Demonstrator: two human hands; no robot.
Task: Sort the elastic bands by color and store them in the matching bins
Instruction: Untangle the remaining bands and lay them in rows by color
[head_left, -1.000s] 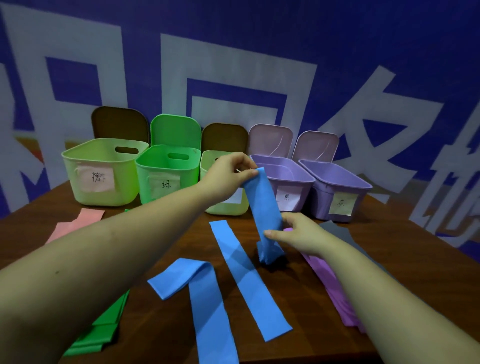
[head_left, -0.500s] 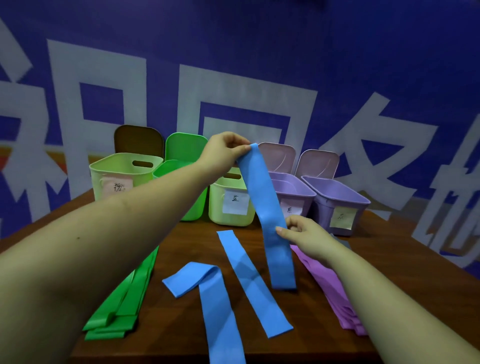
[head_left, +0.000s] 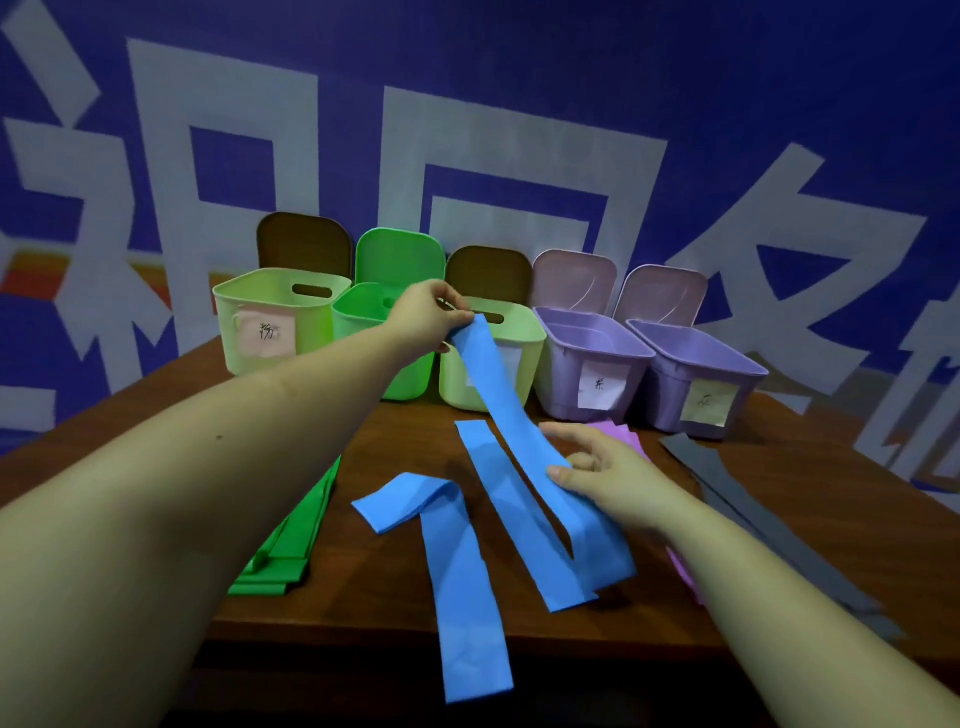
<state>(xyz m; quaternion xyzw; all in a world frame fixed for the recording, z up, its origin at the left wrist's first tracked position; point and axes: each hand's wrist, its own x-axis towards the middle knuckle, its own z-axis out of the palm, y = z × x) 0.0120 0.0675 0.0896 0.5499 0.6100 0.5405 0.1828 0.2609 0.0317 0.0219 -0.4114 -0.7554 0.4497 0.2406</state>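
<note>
Wooden desk (head_left: 395, 441), 5 bins along back edge. Left hand (head_left: 428, 319) pinches blue band (head_left: 506, 410) top; right hand (head_left: 605, 480) pinches its middle, fingers loosely spread.

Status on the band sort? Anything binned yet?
No bands visibly binned; bin interiors are hidden. In hand: left hand pinches one blue band, right hand grips its lower part. Left: two blue bands, green, purple, grey on the table.

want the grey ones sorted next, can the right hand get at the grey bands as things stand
Probably not yet: the right hand is pinching the blue band that the left hand holds up. The grey bands lie uncovered just to its right, nothing between.
</note>
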